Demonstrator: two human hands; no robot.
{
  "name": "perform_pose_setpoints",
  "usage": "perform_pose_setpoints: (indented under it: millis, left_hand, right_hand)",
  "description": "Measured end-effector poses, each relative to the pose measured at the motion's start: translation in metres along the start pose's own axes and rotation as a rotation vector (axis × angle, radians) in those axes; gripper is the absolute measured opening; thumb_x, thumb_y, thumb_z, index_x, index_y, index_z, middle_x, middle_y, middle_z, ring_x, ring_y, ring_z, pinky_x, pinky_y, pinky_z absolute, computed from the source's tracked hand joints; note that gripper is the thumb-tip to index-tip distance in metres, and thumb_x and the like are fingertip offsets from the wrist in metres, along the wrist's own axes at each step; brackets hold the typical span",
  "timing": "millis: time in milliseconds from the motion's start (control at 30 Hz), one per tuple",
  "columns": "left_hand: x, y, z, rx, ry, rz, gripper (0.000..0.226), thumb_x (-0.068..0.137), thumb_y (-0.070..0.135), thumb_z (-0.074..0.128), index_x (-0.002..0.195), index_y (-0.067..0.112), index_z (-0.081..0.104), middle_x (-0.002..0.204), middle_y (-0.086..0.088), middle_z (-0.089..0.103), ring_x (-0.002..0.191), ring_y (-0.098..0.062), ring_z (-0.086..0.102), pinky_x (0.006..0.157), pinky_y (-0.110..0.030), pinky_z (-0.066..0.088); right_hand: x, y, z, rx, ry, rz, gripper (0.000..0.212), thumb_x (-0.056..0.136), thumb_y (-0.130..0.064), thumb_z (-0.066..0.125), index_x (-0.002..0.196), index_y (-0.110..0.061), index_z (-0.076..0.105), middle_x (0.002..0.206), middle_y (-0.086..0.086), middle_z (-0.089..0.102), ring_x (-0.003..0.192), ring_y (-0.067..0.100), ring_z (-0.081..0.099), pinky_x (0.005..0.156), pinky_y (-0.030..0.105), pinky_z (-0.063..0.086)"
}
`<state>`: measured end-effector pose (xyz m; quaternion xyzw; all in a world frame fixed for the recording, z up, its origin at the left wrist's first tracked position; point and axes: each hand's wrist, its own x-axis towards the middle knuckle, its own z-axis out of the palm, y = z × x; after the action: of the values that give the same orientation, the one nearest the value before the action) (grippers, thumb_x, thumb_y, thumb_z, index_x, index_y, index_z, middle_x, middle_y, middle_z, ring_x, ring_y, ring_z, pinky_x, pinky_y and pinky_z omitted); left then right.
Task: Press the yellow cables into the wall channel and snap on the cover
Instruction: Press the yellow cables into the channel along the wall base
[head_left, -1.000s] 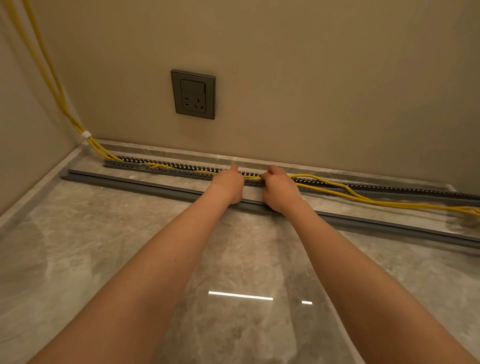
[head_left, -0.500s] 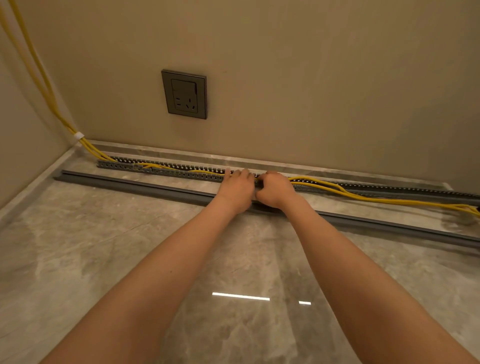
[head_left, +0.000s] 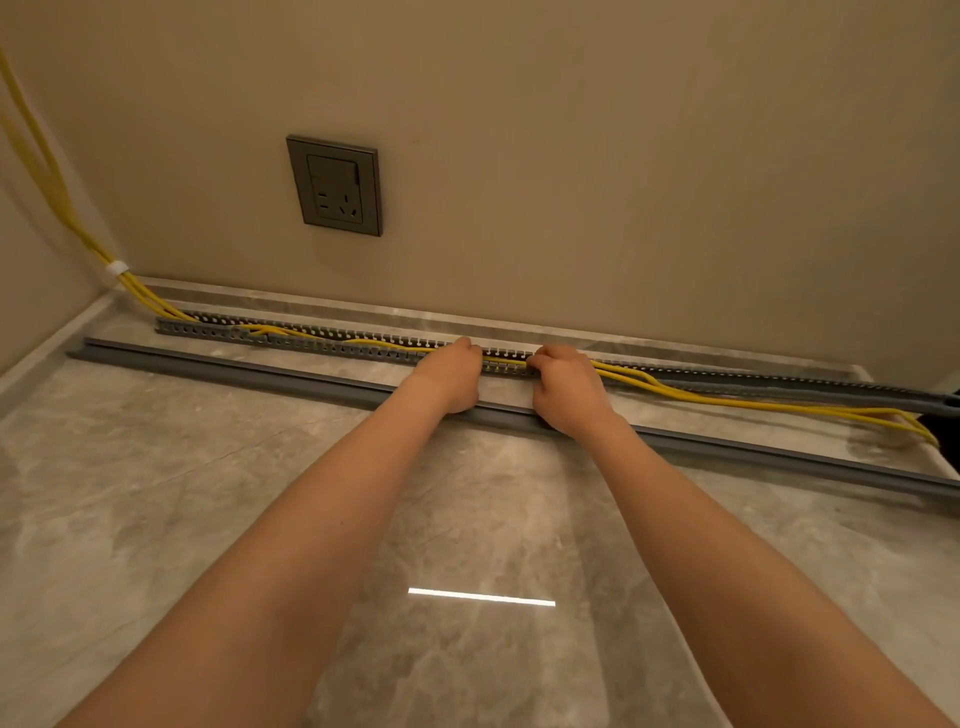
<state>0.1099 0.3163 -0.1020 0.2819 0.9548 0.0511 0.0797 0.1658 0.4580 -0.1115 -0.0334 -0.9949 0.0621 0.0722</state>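
1. The left hand (head_left: 451, 375) has its fingers curled down on the slotted channel (head_left: 322, 340), over the yellow cables (head_left: 727, 402). Whether it grips them cannot be told.
2. The right hand (head_left: 569, 387) has its fingers curled round the cables where they rise out of the channel.
3. Half a second ago the hands touched. They now stand apart, with cable seated in the channel between them.
4. Right of the hands, the cables lie loose, outside the channel.
5. The cover (head_left: 234, 371) lies on the floor beside the channel, unfitted.

floor (head_left: 156, 519): glossy polished stone-look tile, mirror reflections. wall (head_left: 623, 156): smooth matt paint. channel (head_left: 332, 340): grey matt plastic. cover (head_left: 260, 371): smooth grey plastic, faint sheen. yellow cables (head_left: 727, 402): smooth plastic jacket. socket plate (head_left: 335, 184): satin grey.
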Motion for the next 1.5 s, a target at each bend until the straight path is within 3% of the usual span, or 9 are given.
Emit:
perform_pose_setpoints:
  millis: [200,500,700,767,833,967,1133,1267,1500]
  left_hand:
    - [-0.002,-0.008,0.0,0.023,0.011,0.011,0.043,0.09,0.002,0.046,0.132,0.002,0.044,0.132,-0.016,0.046,0.12,-0.034,0.051,0.099,-0.039,0.045]
    - [0.003,0.026,-0.001,0.112,0.052,0.005,0.036,0.091,0.007,0.044,0.126,0.001,0.05,0.127,-0.017,0.05,0.119,-0.035,0.052,0.095,-0.042,0.045]
    - [0.013,0.055,0.007,-0.038,0.107,0.06,0.04,0.09,0.011,0.047,0.128,0.0,0.051,0.128,-0.019,0.053,0.121,-0.033,0.05,0.1,-0.038,0.041]
    - [0.014,0.059,0.011,-0.049,0.116,0.049,0.041,0.089,0.009,0.047,0.129,0.0,0.049,0.128,-0.019,0.053,0.12,-0.033,0.049,0.1,-0.037,0.04]
    - [0.014,0.061,0.014,-0.033,0.105,0.046,0.043,0.089,0.009,0.047,0.131,0.0,0.047,0.128,-0.019,0.051,0.12,-0.034,0.049,0.1,-0.036,0.04]
    - [0.017,0.06,0.012,-0.051,0.069,0.017,0.044,0.087,0.009,0.049,0.13,0.002,0.05,0.127,-0.017,0.052,0.118,-0.033,0.052,0.099,-0.037,0.043]
    - [0.018,0.058,0.01,-0.055,0.026,0.018,0.046,0.086,0.01,0.052,0.132,0.003,0.049,0.128,-0.016,0.05,0.119,-0.033,0.051,0.1,-0.038,0.044]
    - [0.018,0.057,0.01,-0.06,0.013,0.031,0.049,0.086,0.011,0.052,0.134,0.002,0.046,0.131,-0.018,0.046,0.122,-0.035,0.046,0.102,-0.038,0.041]
    - [0.019,0.055,0.01,-0.022,-0.015,0.066,0.052,0.088,0.013,0.05,0.138,0.003,0.041,0.137,-0.018,0.041,0.125,-0.038,0.041,0.105,-0.04,0.038]
  right_hand:
    - [-0.008,-0.005,0.009,0.038,0.045,0.051,0.04,0.085,-0.001,0.046,0.124,-0.001,0.057,0.121,0.014,0.054,0.116,0.03,0.047,0.091,0.035,0.043]
    - [0.007,-0.005,0.001,0.133,-0.144,0.149,0.033,0.079,-0.008,0.053,0.11,0.002,0.061,0.119,0.018,0.049,0.115,0.033,0.045,0.093,0.036,0.042]
    - [0.009,0.019,-0.003,0.515,-0.178,0.173,0.041,0.077,0.008,0.048,0.112,-0.002,0.065,0.104,0.012,0.049,0.11,0.033,0.051,0.064,0.016,0.036]
    - [0.006,0.022,-0.003,0.587,-0.122,0.183,0.047,0.076,0.011,0.048,0.119,-0.003,0.062,0.115,0.016,0.057,0.115,0.032,0.053,0.081,0.023,0.046]
    - [0.003,0.024,-0.002,0.654,-0.051,0.219,0.053,0.077,0.012,0.048,0.127,-0.004,0.057,0.128,0.017,0.057,0.121,0.029,0.054,0.099,0.03,0.043]
    - [0.0,0.045,-0.003,0.284,0.055,0.106,0.045,0.084,0.008,0.047,0.126,-0.004,0.059,0.126,0.015,0.057,0.12,0.029,0.05,0.1,0.032,0.04]
    - [-0.01,0.054,-0.003,-0.031,0.011,0.016,0.033,0.091,0.002,0.044,0.121,0.0,0.059,0.124,0.015,0.054,0.117,0.032,0.048,0.094,0.036,0.04]
    - [-0.008,0.037,-0.01,-0.054,-0.046,0.097,0.032,0.085,-0.005,0.05,0.114,0.002,0.06,0.123,0.016,0.051,0.118,0.031,0.045,0.095,0.034,0.04]
    - [-0.006,0.033,-0.018,-0.027,-0.241,0.189,0.041,0.082,-0.014,0.053,0.122,-0.003,0.054,0.124,0.016,0.055,0.115,0.033,0.053,0.089,0.036,0.047]
